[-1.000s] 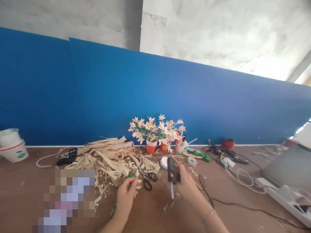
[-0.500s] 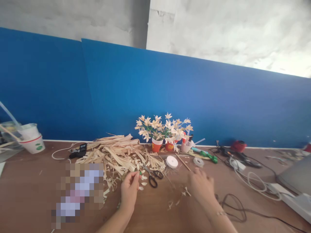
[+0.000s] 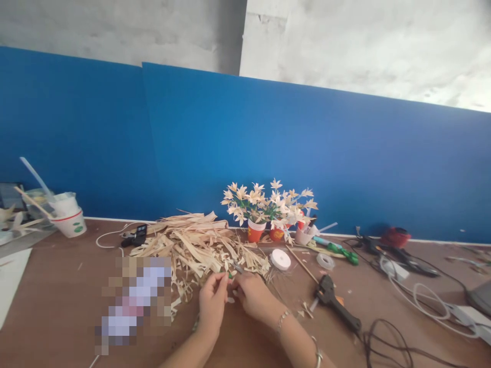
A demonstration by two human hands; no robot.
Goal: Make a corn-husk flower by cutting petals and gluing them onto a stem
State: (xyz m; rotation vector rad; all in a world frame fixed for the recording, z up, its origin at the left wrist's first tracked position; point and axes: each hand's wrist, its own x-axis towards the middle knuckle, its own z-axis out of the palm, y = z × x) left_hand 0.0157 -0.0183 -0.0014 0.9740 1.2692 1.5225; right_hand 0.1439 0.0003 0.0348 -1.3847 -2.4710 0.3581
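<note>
My left hand [image 3: 214,299] pinches a small green piece [image 3: 230,275] between thumb and fingertips, at the front of a heap of pale dried husk strips [image 3: 192,237]. A pale bit shows just above that piece. Close beside it, my right hand [image 3: 251,294] has its fingers curled inward; anything between them is hidden. Scissors [image 3: 238,268] lie partly under the right hand, only the blades showing clearly. Small pale petal-shaped pieces lie under the fingers. A black glue gun [image 3: 337,304] rests on the table to the right of my right hand.
Flowers [image 3: 268,202] with pale petals stand in red cups [image 3: 255,232] by the blue partition [image 3: 245,133]. A white spool [image 3: 280,259], a clear tape roll [image 3: 325,261] and a wooden stick [image 3: 301,261] lie nearby. Cables [image 3: 387,340] spread rightward; a white cup [image 3: 70,225] stands left.
My right hand has moved left from the glue gun's place to beside my left hand, over the scissors. The glue gun now shows on the table. The view has shifted slightly left.
</note>
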